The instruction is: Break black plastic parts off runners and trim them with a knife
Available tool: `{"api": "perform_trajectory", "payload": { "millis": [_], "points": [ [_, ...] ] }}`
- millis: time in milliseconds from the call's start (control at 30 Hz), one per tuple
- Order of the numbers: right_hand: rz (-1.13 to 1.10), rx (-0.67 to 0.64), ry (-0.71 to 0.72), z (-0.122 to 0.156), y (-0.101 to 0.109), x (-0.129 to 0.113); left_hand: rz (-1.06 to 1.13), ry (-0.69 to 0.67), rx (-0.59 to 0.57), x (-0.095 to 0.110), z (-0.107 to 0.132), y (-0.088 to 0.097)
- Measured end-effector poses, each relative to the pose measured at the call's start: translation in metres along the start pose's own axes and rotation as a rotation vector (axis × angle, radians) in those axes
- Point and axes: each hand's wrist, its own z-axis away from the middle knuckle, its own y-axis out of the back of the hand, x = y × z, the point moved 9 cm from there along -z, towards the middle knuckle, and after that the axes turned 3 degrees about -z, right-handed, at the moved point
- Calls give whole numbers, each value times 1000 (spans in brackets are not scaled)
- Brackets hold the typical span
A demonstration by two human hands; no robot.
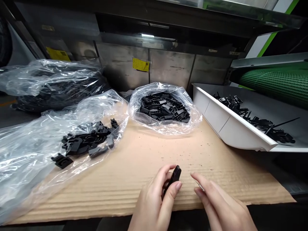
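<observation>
My left hand (156, 199) is closed around a small black plastic part (175, 176), which it holds tilted between thumb and fingers above the cardboard near its front edge. A short gap to the right, my right hand (221, 202) has its thumb and index finger pinched on a thin pale blade-like piece (200, 185). Most of that piece is hidden by the fingers, so its kind cannot be made out. Similar black plastic parts (86, 142) lie in a loose heap on a clear plastic bag to the left. Beyond my hands an open clear bag (166, 130) holds many more.
A cardboard sheet (154, 154) covers the work surface, with dark specks scattered on it. At right, a white tray (231, 123) contains black pieces below a green conveyor belt (279, 77). A full clear bag (55, 80) stands at back left, before a metal wall (168, 64).
</observation>
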Motion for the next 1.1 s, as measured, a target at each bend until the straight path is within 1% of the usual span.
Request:
{"api": "perform_trajectory", "payload": {
  "millis": [67, 100, 200, 267, 500, 700, 900, 1000, 1100],
  "points": [
    [112, -65, 89, -5, -6, -3, -100, -103, 23, 5, 2, -1],
    [134, -76, 102, -7, -7, -3, -156, -174, 27, 10, 3, -3],
    [54, -49, 82, -9, -9, -2, -310, -382, 53, 22, 9, -7],
    [-22, -42, 53, -9, -12, 0, -379, -444, 79, 25, 12, -8],
    [-70, -11, 39, -4, -15, 2, -441, -463, 95, 25, 14, -10],
    [-64, 32, -29, -3, -12, 3, -429, -458, 70, 25, 12, -10],
    [-34, 9, -3, -7, -11, 0, -440, -467, 61, 25, 12, -12],
    [-31, 21, -53, -8, -11, 4, -418, -452, 68, 25, 12, -11],
    [44, 61, -161, -8, -7, 20, -369, -441, 61, 26, 13, -8]
  ]
}}
